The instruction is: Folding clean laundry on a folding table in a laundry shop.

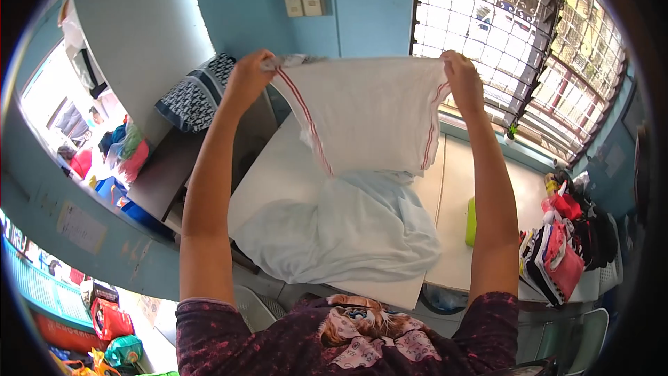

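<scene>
A thin white cloth [365,115] with paired red stripes along both sides hangs stretched between my hands. My left hand [251,77] grips its upper left corner, and my right hand [463,81] grips the upper right one. Both arms reach forward, with the cloth raised over a white table [271,167]. Below it, a pale blue-white fabric [344,240] lies in loose folds on the tabletop. The lower edge of the striped cloth overlaps this fabric in view, so I cannot tell whether they touch or are joined.
Folded clothes [553,261] are stacked at the right, beside a dark heap of clothing [595,230]. A green object [470,222] is partly behind my right forearm. A patterned cushion or folded textile [195,94] rests at the left. A grilled window [485,26] stands behind the table.
</scene>
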A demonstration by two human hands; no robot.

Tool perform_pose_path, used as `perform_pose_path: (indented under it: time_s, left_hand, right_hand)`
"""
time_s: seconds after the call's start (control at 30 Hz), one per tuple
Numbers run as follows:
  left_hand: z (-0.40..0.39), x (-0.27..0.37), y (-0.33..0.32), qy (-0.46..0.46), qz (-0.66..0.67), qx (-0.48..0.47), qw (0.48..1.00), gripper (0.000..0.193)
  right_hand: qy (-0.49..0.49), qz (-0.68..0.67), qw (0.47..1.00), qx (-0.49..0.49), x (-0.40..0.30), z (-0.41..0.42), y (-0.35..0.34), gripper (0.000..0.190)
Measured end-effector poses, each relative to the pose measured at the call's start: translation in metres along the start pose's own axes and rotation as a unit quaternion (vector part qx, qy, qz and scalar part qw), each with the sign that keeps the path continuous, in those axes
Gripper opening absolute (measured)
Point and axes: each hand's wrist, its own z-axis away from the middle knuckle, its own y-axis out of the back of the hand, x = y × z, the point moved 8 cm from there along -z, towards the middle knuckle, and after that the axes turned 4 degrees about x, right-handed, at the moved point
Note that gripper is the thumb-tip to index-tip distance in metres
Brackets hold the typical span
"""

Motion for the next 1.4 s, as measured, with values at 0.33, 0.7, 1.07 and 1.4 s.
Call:
perform_pose_path:
  time_s: [0.33, 0.7, 1.07, 1.4]
  left_hand:
    - [0.117, -0.061, -0.022, 0.188, 0.447, -0.101, 0.869, 0.016]
    - [0.362, -0.097, -0.105, 0.557, 0.574, -0.258, 0.542, 0.101]
    - [0.321, -0.17, -0.208, 0.529, 0.612, -0.128, 0.574, 0.093]
    - [0.416, -0.201, -0.296, 0.68, 0.329, -0.19, 0.628, 0.086]
  right_hand:
    - [-0.289, -0.235, 0.914, -0.161, 0.015, 0.148, 0.032, 0.011]
    - [-0.607, -0.4, 0.612, -0.311, -0.035, 0.381, 0.012, 0.015]
    - [-0.654, -0.452, 0.571, -0.204, 0.045, 0.37, -0.103, 0.03]
    - [-0.715, -0.196, 0.609, -0.279, 0.079, 0.481, -0.171, 0.036]
